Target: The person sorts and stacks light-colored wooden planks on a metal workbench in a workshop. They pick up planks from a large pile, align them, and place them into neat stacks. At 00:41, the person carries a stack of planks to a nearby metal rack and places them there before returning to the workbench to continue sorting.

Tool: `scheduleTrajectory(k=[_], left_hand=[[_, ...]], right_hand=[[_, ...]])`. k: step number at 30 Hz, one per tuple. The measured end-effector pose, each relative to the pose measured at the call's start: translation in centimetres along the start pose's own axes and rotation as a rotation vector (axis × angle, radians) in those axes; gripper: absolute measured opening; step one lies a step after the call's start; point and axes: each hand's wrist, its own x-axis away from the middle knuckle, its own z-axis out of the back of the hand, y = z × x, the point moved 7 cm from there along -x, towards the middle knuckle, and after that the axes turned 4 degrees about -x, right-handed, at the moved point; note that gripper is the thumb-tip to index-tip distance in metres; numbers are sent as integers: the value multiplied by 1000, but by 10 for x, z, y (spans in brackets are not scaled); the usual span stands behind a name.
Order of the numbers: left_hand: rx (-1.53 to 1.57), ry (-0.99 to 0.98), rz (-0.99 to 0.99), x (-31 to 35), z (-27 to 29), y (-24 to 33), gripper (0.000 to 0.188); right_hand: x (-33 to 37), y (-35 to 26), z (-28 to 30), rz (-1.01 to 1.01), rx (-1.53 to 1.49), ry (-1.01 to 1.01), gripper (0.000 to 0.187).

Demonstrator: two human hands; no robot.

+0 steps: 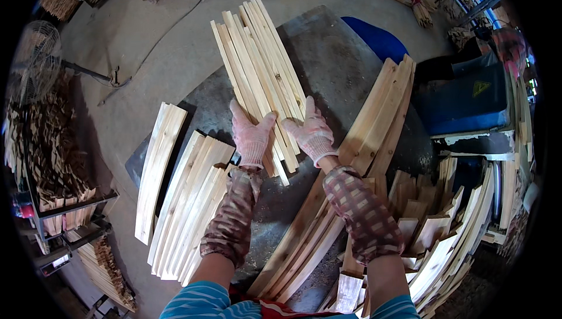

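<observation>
A bundle of long, pale wooden strips (257,61) lies across the dark metal tabletop (328,43), its near ends uneven. My left hand (252,134), in a pinkish-white knit glove, grips the bundle's left side with the thumb over the top. On the other side my right hand (311,131), gloved alike, clasps the strips, its thumb pointing inward. Plaid sleeve covers wrap both forearms. Left of my left arm sits a stack of light strips (190,202), with a separate group of boards (159,169) beside it. Longer planks (374,117) run diagonally past my right hand.
Many short and long wood pieces (430,225) are heaped at the lower right. A blue machine (462,99) with a yellow warning sign stands right of the table. At the left are a fan (40,61) and a rack of wood (55,149). A cable (167,32) crosses the floor.
</observation>
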Motion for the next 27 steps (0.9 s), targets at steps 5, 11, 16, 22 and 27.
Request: scheduleTrajectory(k=[5,11,16,22,27], left_hand=[[-105,14,-26,-2,0,-4,112],[31,-129,-42,-9,5,0,112],[75,22,-50,31,19,0,98],[57,107,-252,75,21,0,76],[-64,100,-431,77,20,20,68]], right_hand=[[17,17,-17,147,-7,168,108],[49,13,-8,158,-55,267,109],[97,47,-32,26,-186,252,73],[82,27,-29,158,57,256,39],[75,21,-20,467,472,331,24]])
